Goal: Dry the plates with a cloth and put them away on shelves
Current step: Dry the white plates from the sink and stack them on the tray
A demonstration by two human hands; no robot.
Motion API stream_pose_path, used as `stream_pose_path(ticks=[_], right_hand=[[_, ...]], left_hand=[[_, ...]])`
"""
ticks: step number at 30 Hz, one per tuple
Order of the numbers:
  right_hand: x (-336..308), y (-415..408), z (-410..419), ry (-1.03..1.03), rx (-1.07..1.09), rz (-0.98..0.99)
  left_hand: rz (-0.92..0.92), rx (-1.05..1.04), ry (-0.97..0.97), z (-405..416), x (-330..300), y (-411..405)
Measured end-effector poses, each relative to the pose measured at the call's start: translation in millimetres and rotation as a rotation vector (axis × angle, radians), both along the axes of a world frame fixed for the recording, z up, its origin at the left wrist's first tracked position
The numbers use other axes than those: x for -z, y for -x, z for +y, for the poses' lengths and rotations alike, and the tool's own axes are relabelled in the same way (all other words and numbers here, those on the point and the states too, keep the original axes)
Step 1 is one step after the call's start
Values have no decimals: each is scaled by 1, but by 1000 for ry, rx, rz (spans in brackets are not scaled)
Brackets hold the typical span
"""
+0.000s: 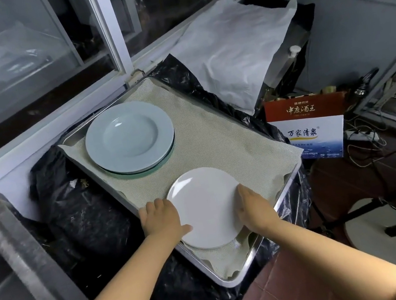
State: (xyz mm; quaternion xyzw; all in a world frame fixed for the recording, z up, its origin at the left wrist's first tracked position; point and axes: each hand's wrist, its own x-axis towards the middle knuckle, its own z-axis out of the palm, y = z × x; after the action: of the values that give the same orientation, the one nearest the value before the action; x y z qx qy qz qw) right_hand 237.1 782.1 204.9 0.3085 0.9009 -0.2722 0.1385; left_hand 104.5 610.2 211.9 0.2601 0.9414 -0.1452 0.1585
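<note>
- Plates first: we have a white plate (205, 206) at the near end of a metal tray (243, 275), lying on a beige mesh liner (214, 131) that covers the tray floor.
- Our left hand (162, 218) grips the plate's left edge, thumb lying on the top face and fingers curled down past the rim toward the liner.
- Our right hand (250, 208) grips the right edge the same way, thumb on top; the fingers go out of sight behind the rim.
- A stack of pale blue plates (130, 138) sits at the far left of the tray, well apart from the white one.
- We judge the white plate to be stiff, glossy and breakable, light enough for two hands but slippery if still wet, so opposite rims with thumbs on top look like the sound hold.
- The blue stack looks heavier; we would take it one plate at a time.
- We cannot count the plates in the blue stack, nor tell whether anything lies under the white plate.
- No drying cloth is in either hand; a white sheet (234, 48) lies draped beyond the tray, and we cannot tell whether it is cloth or paper.
- Black plastic sheeting (84, 215) hides what carries the tray, and no free shelf for plates shows clearly.
</note>
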Motion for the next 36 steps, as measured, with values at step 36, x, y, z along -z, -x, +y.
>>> stream_pose_path(ticks=[36], right_hand=[[-14,192,-491,218,-921,61]], left_hand=[[94,-654,-427,-574,17,-15]])
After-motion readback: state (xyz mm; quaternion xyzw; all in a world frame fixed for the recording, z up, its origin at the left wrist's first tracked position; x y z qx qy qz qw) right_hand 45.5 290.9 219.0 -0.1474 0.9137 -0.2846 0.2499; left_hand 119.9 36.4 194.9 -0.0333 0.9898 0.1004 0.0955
